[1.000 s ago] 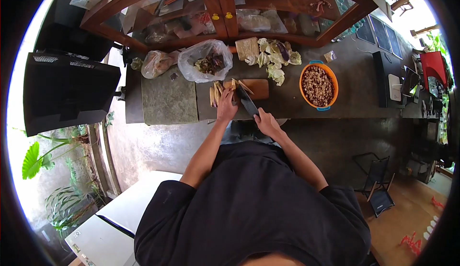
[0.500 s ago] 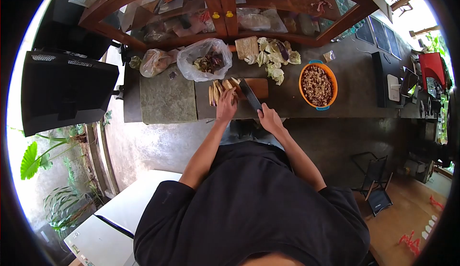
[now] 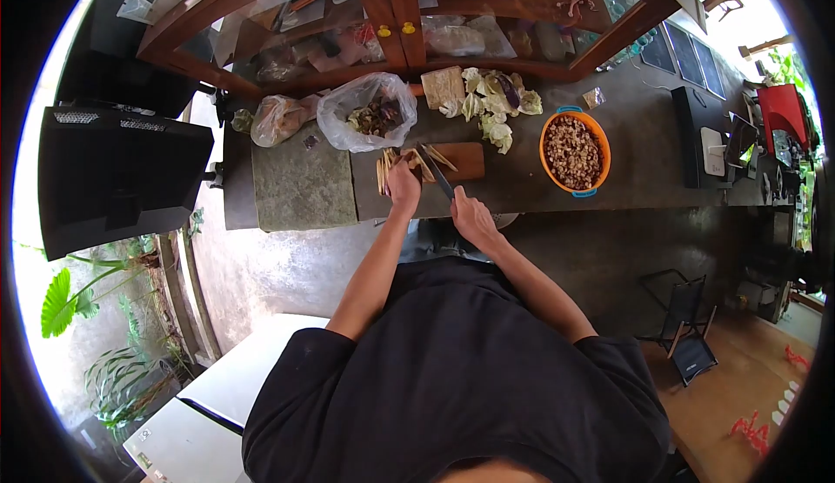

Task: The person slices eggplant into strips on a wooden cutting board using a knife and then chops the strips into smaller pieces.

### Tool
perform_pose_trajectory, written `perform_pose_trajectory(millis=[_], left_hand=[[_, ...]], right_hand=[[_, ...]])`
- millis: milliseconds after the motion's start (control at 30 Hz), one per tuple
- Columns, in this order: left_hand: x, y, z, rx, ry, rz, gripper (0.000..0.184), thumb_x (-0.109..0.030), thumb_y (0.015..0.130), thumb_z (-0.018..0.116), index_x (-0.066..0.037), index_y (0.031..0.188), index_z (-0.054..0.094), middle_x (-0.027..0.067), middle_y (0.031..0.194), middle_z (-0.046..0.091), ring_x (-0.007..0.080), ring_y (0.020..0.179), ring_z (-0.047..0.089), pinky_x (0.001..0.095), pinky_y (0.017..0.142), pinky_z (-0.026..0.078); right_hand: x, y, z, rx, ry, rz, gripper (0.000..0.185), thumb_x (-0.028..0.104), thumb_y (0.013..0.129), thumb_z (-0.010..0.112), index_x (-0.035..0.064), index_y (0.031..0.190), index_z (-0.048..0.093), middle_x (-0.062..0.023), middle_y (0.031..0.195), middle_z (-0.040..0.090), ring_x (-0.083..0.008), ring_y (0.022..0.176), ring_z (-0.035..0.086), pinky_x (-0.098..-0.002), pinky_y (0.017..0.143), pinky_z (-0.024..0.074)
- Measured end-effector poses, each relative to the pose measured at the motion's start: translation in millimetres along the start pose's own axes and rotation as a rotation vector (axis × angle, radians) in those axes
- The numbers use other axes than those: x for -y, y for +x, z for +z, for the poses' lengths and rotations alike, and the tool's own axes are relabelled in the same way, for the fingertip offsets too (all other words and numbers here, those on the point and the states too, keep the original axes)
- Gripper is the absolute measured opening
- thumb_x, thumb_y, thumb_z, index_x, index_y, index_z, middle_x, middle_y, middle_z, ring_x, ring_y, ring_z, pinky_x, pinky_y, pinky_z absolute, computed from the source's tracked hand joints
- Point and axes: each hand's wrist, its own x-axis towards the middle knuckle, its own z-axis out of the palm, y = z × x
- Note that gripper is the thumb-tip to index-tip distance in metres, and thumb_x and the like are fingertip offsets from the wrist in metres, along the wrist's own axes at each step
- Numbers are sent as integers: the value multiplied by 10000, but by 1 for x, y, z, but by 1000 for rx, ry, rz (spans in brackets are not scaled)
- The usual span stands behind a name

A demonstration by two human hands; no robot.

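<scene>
stands at a long dark table (image 3: 522,187). faces a big brown cupboard (image 3: 557,74) with glass doors at the back. has a gray-green mat (image 3: 300,187) on the left of the table, and a see-through bag (image 3: 335,117) of leafy bits near the mat's back corner. has an orange bowl (image 3: 607,148) full of little brown and white bits over on the right, well apart from both hands. has a wooden board (image 3: 470,161) in front, with pale green leaves (image 3: 497,133) behind. bends the left hand's (image 3: 403,189) fingers, close together, on pale strips (image 3: 383,171) at the board's left end. wraps the right hand's (image 3: 474,220) fingers around the handle of a knife (image 3: 441,179), blade slanting over the board, by the strips.
</scene>
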Motion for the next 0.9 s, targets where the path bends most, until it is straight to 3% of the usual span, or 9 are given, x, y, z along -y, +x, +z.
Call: perform_pose_trajectory(millis=[133, 200, 700, 900], left_hand=[[9, -3, 10, -44, -13, 34, 354, 48, 787, 528, 4, 1111, 667, 232, 1032, 661, 416, 996, 622, 446, 857, 486], [13, -1, 11, -92, -184, 110, 367, 70, 772, 524, 3, 1100, 673, 235, 1026, 662, 420, 986, 621, 442, 854, 489], [4, -5, 0, -32, -87, 62, 426, 73, 741, 513, 2, 1124, 688, 239, 1025, 664, 409, 978, 630, 427, 868, 499], [3, -3, -1, -9, -114, 35, 342, 38, 801, 510, 8, 1077, 710, 227, 1056, 673, 402, 968, 647, 421, 858, 507]], right_hand=[[2, -3, 0, 12, -6, 17, 155, 138, 950, 485, 11, 984, 404, -256, 667, 601, -468, 653, 602, -586, 599, 464], [1, -5, 2, 19, -10, 15, 156, 140, 952, 481, 9, 993, 407, -257, 661, 600, -468, 648, 602, -588, 601, 465], [11, 0, 9, 111, -78, 94, 146, 118, 938, 464, 3, 1015, 417, -258, 697, 631, -461, 676, 630, -563, 629, 500], [16, -1, 22, 115, -120, 118, 161, 105, 940, 441, -8, 1054, 429, -258, 738, 647, -446, 708, 650, -541, 641, 519]])
